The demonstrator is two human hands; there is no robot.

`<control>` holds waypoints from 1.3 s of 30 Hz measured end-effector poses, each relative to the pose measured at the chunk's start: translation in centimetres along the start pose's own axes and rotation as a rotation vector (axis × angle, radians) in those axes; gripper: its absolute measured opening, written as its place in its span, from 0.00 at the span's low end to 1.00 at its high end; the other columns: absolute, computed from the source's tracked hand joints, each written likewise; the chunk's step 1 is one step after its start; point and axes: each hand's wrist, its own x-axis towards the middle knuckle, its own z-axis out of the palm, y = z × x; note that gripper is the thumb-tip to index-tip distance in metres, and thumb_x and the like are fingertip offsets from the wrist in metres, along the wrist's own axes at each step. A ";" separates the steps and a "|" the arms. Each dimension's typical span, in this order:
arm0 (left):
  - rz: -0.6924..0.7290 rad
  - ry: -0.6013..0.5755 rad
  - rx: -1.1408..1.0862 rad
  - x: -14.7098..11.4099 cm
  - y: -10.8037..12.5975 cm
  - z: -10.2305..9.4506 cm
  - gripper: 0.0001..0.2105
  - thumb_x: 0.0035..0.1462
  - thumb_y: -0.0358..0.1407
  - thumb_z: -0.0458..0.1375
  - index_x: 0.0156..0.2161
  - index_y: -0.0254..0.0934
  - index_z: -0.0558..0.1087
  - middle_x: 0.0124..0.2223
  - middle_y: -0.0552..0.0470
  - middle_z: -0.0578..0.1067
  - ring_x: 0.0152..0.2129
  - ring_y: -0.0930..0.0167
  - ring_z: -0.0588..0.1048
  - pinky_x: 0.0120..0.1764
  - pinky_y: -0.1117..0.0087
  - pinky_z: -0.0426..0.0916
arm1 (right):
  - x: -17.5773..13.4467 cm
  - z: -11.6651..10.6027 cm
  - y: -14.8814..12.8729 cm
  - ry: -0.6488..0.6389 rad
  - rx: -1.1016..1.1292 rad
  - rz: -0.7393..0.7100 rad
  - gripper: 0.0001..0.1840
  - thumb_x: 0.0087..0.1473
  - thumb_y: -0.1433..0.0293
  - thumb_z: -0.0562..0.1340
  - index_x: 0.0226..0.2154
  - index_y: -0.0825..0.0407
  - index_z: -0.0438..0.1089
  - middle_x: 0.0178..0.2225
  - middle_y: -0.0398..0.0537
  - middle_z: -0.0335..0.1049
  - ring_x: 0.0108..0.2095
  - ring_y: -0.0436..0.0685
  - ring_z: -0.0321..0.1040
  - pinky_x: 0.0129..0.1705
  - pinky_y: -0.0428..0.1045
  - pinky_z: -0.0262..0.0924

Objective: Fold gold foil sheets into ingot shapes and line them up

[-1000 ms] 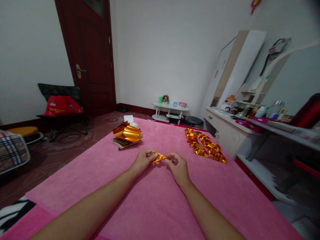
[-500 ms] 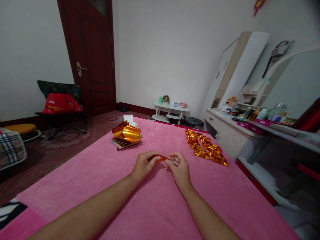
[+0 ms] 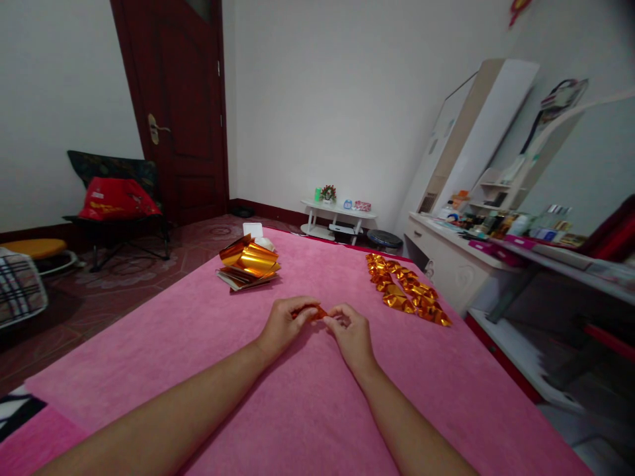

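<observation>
Foil piece (image 3: pixel 320 313) pinched by left hand (image 3: pixel 286 322) and right hand (image 3: pixel 353 332) seems part-folded; folded foil rows (image 3: pixel 397 303) look finished, stacked foil sheets (image 3: pixel 255 260) unused.

The left forearm (image 3: pixel 173 423), seen between seven and eight o'clock, is bare, smooth in its outline, broad at the near end and narrowing evenly toward the left hand (image 3: pixel 282 325), which is also bare and has a rounded back. The right forearm (image 3: pixel 407 423), at five o'clock, is equally bare, tapering to the bare right hand (image 3: pixel 353 336).
</observation>
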 end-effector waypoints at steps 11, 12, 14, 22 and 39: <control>0.136 -0.186 0.158 0.2 -0.1 -0.3 0.07 0.56 0.29 0.57 0.36 0.35 0.78 0.34 0.49 0.78 0.31 0.71 0.75 0.37 0.72 0.67 | -0.1 -0.1 0.0 -0.052 0.029 -0.062 0.04 0.49 0.71 0.58 0.24 0.52 0.65 0.21 0.41 0.69 0.23 0.52 0.68 0.28 0.46 0.62; 0.146 -0.174 0.152 0.3 -0.1 -0.3 0.07 0.55 0.29 0.57 0.35 0.35 0.78 0.34 0.49 0.78 0.31 0.71 0.74 0.37 0.72 0.67 | -0.1 -0.1 0.0 -0.060 0.031 -0.063 0.04 0.49 0.71 0.58 0.24 0.52 0.65 0.21 0.42 0.69 0.23 0.52 0.69 0.28 0.45 0.62; 0.153 -0.146 0.120 0.3 -0.2 -0.3 0.06 0.55 0.30 0.58 0.33 0.35 0.78 0.33 0.49 0.78 0.31 0.71 0.74 0.37 0.72 0.67 | -0.1 0.0 -0.3 -0.075 0.050 -0.053 0.03 0.49 0.71 0.58 0.25 0.52 0.65 0.21 0.42 0.69 0.24 0.52 0.69 0.27 0.45 0.63; -0.150 -0.056 -0.160 0.0 -0.5 0.2 0.04 0.49 0.30 0.61 0.30 0.31 0.77 0.29 0.48 0.78 0.25 0.72 0.74 0.30 0.74 0.67 | -0.3 0.2 -0.8 -0.071 0.104 -0.036 0.05 0.48 0.70 0.61 0.32 0.51 0.66 0.23 0.40 0.68 0.23 0.51 0.68 0.26 0.45 0.64; -0.315 -0.039 -0.336 0.3 -0.2 -0.2 0.13 0.46 0.39 0.64 0.32 0.28 0.78 0.23 0.49 0.76 0.17 0.75 0.70 0.23 0.76 0.63 | -0.1 -0.8 -1.0 -0.055 -0.031 -0.160 0.10 0.53 0.65 0.59 0.25 0.54 0.68 0.22 0.41 0.64 0.24 0.49 0.60 0.28 0.44 0.55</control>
